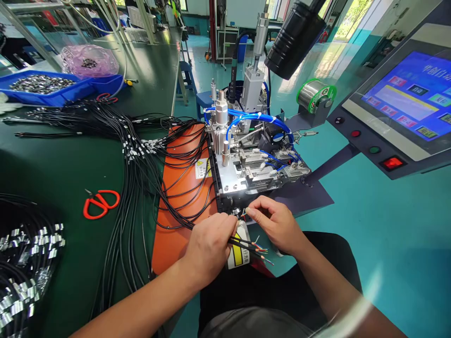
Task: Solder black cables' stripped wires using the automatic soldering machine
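Note:
My left hand (214, 243) is closed round a bundle of black cables (243, 242). Their stripped ends, with thin coloured wires fanned out, stick out past the palm side to the right. Thumb and forefinger of my right hand (276, 220) are pinched at a thin wire end (244, 213), just right of the left fingertips. Both hands are at the front edge of a metal bench machine (246, 173) with cylinders and blue air tubes. Part of the wire is hidden by the fingers. Below the left hand is a white and yellow label (239, 256).
Many black cables (132, 188) with silvery connectors lie across the green table (81, 159) and orange board (176, 188). Red-handled scissors (101, 204) lie left. A blue tray (42, 96) holds small metal parts. Right stand a solder spool (316, 95) and a touchscreen panel (408, 98).

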`<state>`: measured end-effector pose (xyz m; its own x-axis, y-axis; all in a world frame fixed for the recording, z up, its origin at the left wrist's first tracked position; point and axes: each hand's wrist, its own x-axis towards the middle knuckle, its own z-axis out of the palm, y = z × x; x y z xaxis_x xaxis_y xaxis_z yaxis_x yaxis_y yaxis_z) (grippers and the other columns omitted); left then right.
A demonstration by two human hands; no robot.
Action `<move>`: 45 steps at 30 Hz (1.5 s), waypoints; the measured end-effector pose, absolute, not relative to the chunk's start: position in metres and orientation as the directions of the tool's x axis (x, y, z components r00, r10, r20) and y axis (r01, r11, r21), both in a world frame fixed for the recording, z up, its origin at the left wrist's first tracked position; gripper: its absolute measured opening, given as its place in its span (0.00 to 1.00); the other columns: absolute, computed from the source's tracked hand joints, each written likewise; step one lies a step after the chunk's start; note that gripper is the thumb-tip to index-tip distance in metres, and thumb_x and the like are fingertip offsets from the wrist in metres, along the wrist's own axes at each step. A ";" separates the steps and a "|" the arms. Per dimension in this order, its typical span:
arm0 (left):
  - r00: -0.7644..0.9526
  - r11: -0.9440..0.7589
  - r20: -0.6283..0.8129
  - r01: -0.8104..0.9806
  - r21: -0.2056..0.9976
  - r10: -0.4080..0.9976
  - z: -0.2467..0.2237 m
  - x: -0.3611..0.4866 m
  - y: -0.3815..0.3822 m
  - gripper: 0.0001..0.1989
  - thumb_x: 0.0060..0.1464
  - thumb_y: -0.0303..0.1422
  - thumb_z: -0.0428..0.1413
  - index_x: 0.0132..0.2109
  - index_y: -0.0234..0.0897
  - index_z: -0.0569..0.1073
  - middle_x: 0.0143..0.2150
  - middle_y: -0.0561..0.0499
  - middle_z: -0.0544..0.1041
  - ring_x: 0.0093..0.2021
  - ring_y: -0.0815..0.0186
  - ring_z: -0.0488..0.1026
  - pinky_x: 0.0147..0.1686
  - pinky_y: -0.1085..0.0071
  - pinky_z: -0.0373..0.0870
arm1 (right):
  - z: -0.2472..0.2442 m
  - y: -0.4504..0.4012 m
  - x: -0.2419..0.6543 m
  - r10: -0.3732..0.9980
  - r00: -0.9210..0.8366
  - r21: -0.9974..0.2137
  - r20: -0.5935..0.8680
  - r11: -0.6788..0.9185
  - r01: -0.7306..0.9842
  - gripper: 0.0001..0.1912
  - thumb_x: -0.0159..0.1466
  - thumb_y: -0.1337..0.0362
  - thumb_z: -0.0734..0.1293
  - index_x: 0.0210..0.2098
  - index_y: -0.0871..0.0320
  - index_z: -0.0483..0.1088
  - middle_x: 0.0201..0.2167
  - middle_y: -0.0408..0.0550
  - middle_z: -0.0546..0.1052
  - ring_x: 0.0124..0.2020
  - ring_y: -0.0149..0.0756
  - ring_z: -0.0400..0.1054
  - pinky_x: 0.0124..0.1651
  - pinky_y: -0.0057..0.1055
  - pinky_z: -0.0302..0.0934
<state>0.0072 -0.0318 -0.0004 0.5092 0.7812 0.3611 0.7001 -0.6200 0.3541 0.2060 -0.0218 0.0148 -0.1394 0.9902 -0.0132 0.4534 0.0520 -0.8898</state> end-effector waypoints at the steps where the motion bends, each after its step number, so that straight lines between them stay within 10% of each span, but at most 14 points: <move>1: 0.512 -0.624 0.365 0.701 0.347 0.778 0.000 0.007 -0.032 0.09 0.58 0.24 0.49 0.31 0.37 0.70 0.25 0.52 0.67 0.27 0.65 0.63 0.29 0.68 0.58 | 0.015 -0.022 0.206 0.990 -0.143 -0.891 -0.010 0.055 0.450 0.09 0.66 0.58 0.64 0.32 0.55 0.71 0.29 0.41 0.73 0.31 0.33 0.65 0.34 0.29 0.58; 12: 0.507 -0.634 0.394 0.698 0.334 0.766 0.001 0.003 -0.029 0.19 0.57 0.18 0.45 0.53 0.31 0.70 0.39 0.45 0.70 0.38 0.62 0.67 0.37 0.68 0.69 | -0.011 -0.025 0.189 1.000 0.002 -0.957 -0.025 -0.025 0.289 0.12 0.67 0.55 0.63 0.32 0.56 0.69 0.28 0.41 0.69 0.29 0.31 0.63 0.34 0.28 0.57; 45: 0.496 -0.641 0.422 0.682 0.352 0.759 -0.007 -0.001 -0.022 0.15 0.57 0.18 0.48 0.49 0.32 0.72 0.42 0.45 0.72 0.41 0.61 0.69 0.39 0.65 0.72 | -0.039 -0.020 0.177 0.991 0.103 -0.976 -0.085 -0.104 0.191 0.14 0.65 0.53 0.64 0.33 0.57 0.70 0.28 0.43 0.71 0.28 0.33 0.63 0.32 0.28 0.59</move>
